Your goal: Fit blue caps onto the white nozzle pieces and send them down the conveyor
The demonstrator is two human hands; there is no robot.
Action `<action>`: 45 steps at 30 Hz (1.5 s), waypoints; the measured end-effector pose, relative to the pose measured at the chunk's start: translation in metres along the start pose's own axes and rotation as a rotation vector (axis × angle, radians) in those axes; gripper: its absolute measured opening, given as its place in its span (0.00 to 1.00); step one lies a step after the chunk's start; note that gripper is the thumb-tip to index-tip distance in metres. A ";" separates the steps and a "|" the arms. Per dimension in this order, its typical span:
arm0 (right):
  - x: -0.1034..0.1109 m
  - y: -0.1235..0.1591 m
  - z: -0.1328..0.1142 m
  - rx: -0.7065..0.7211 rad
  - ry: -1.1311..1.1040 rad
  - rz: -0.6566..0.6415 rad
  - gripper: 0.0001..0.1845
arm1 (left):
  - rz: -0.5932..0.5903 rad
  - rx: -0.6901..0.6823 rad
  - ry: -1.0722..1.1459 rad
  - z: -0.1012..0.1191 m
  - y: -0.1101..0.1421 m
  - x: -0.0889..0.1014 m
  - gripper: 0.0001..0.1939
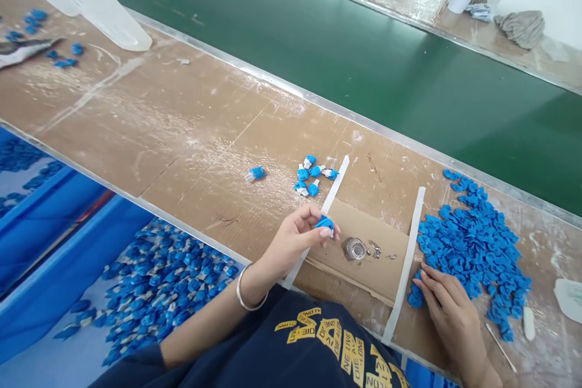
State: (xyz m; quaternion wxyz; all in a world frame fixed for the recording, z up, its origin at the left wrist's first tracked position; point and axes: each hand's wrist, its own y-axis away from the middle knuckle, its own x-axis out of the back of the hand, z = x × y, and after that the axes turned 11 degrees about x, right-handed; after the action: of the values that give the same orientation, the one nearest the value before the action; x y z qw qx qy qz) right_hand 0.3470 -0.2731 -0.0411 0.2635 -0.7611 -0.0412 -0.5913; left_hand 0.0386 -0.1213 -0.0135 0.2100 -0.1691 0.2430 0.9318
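My left hand pinches a small blue piece with a whitish end above the left edge of a cardboard sheet. My right hand is at the near left edge of a heap of small blue pieces. Its fingertips are closed together at a blue piece, partly covered by the fingers. On the cardboard stands a small round clear dish with shiny wet spots beside it. Several blue pieces with white ends lie beyond my left hand, and a single one lies farther left.
White strips border the cardboard. A blue bin below the bench holds many blue-and-white pieces. A green conveyor belt runs behind the bench. A cotton swab lies at the right. Another person's white sleeve reaches in at upper left.
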 end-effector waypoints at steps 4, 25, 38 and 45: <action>0.001 -0.024 -0.018 -0.101 -0.076 0.111 0.10 | -0.027 0.157 0.119 -0.020 0.013 0.000 0.21; -0.027 -0.091 -0.119 -0.785 -1.304 0.677 0.16 | -0.263 0.310 0.309 -0.034 0.025 -0.027 0.25; -0.028 -0.077 -0.129 -0.935 -1.595 0.722 0.13 | -0.356 0.265 0.357 -0.044 0.031 -0.049 0.26; -0.030 -0.073 -0.131 -0.948 -1.679 0.781 0.13 | -0.295 0.270 0.246 -0.040 0.037 -0.055 0.27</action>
State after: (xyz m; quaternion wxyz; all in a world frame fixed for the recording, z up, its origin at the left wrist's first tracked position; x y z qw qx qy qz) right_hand 0.1959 -0.2622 -0.0217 -0.0028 -0.9137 0.2745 0.2997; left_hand 0.0771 -0.1887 -0.0095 0.3335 -0.2855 0.3617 0.8225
